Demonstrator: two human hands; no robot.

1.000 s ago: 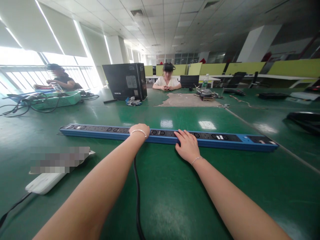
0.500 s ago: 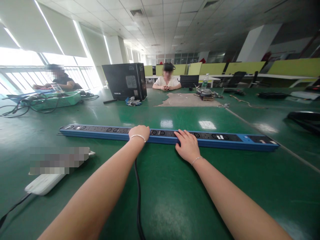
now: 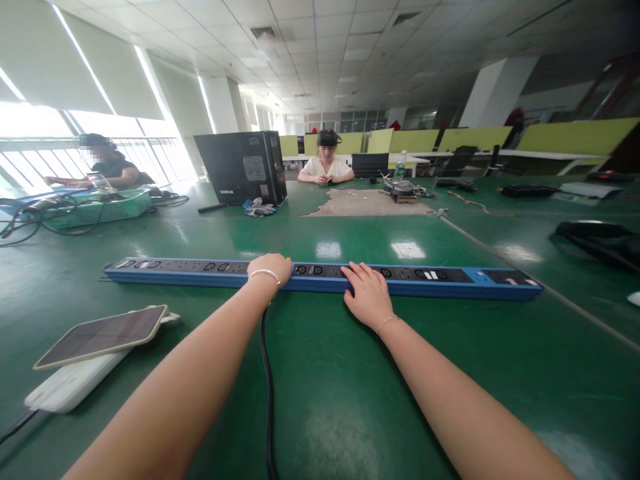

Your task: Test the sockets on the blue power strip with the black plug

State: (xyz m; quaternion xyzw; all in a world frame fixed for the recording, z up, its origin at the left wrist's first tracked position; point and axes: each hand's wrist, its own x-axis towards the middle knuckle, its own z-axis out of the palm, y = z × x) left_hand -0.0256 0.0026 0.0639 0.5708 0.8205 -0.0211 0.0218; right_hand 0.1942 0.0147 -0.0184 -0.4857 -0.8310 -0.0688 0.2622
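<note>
- A black cable (image 3: 267, 380) runs from the near edge of the view up toward the left wrist; where it ends is hidden.
- To the left, a phone (image 3: 103, 337) lies aslant across a white block (image 3: 75, 383), which has a dark cord at its near end.
- The person's right hand (image 3: 369, 293) lies on the blue power strip (image 3: 430, 288), right of its middle, the fingers a little parted over the top face and the thumb near the front side; it is not clamped.
- The left hand (image 3: 270, 272) is bent over the same strip, left of the other hand and well apart from it. Its fingers are out of sight, so one cannot tell whether it clamps the strip or something on it.
- The strip lies flat crosswise on the green tabletop (image 3: 330, 387), its row of sockets facing up.
- Farther off at left stand a green basket (image 3: 123, 208) with cables and a black computer tower (image 3: 235, 167), with gloves (image 3: 259, 208) just in front of the tower.
- A bottle (image 3: 401, 165) stands beyond a bare patch of the table.
- A person in a white top (image 3: 327, 168) sits across the table; another in dark clothing (image 3: 120, 172) sits by the windows.
</note>
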